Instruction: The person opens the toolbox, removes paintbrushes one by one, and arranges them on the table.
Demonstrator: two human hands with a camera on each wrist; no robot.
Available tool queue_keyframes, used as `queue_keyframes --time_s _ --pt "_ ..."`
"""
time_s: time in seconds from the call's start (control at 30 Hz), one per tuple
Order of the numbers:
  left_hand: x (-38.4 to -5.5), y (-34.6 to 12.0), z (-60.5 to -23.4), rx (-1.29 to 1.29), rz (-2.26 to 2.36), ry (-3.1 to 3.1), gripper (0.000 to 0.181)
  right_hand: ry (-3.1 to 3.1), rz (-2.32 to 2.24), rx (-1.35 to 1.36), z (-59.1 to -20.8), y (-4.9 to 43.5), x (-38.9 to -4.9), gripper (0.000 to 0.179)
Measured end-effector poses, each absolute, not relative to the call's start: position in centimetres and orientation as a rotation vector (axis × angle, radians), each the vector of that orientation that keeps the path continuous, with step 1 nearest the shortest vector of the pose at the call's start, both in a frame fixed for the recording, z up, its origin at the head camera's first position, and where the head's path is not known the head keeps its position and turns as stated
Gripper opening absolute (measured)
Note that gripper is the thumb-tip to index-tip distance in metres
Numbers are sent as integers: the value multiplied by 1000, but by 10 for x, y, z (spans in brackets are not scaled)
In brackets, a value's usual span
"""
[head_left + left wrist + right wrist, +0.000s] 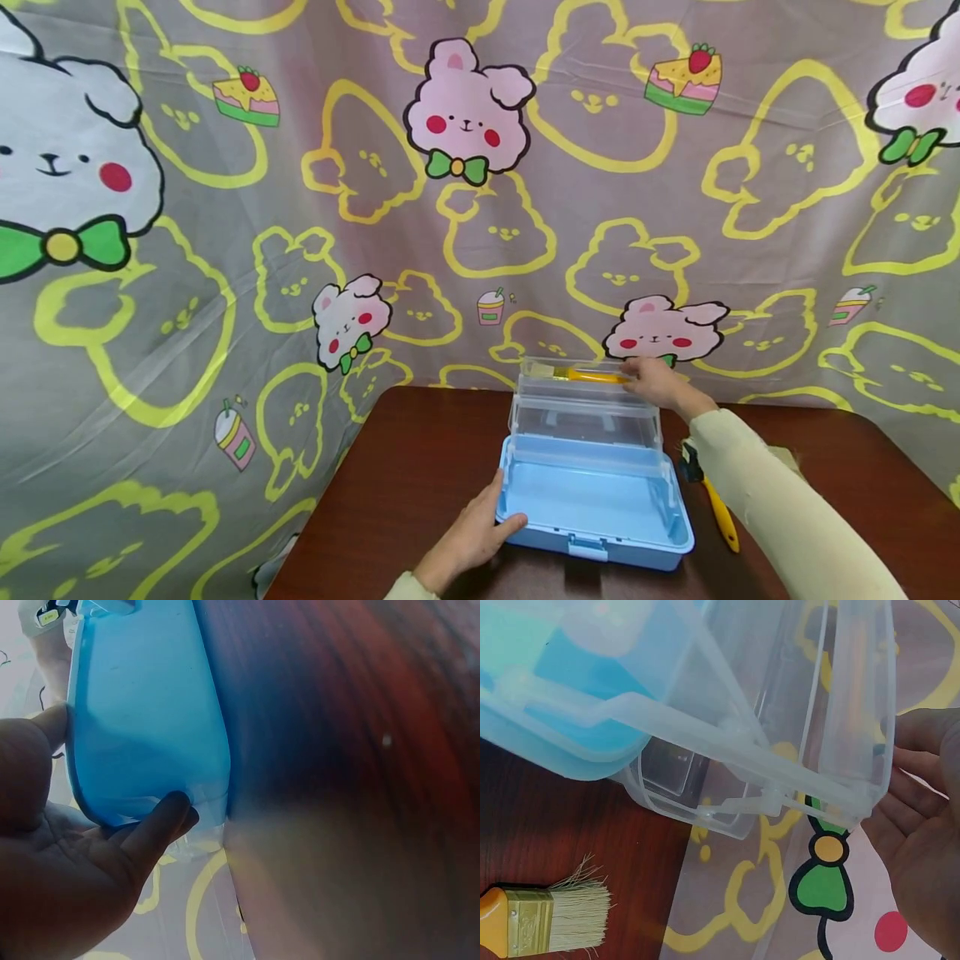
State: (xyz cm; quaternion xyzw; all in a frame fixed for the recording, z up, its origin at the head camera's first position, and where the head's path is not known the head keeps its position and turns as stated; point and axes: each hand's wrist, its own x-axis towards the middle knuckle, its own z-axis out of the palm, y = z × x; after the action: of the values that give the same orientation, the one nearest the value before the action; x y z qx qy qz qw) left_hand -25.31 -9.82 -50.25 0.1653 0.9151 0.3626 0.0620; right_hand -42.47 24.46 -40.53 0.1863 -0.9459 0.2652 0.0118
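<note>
A light-blue storage box (592, 500) stands open on the table, its clear hinged trays (588, 417) raised at the back. My left hand (476, 529) holds the box's front left corner, thumb on the front and fingers along the side. In the top tray lies a paintbrush (592, 377) with a yellow handle and pale bristles pointing left. At its handle end, my right hand (663, 387) pinches the brush, beside the tray's right end. In the right wrist view, the clear tray wall (855, 712) partly covers the fingertips.
Right of the box lies a tool with a yellow handle (722, 517) and black head. Another paintbrush (577, 919) lies on the brown table (420, 467), partly behind my right sleeve in the head view. A patterned curtain (480, 225) hangs behind and left.
</note>
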Motion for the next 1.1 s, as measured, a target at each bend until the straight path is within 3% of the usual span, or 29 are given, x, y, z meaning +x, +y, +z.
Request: queue_keyframes --time_s 1.1 --pt "-253 -101 -503 474 1120 2727 83 -2959 755 674 -410 233 -424 31"
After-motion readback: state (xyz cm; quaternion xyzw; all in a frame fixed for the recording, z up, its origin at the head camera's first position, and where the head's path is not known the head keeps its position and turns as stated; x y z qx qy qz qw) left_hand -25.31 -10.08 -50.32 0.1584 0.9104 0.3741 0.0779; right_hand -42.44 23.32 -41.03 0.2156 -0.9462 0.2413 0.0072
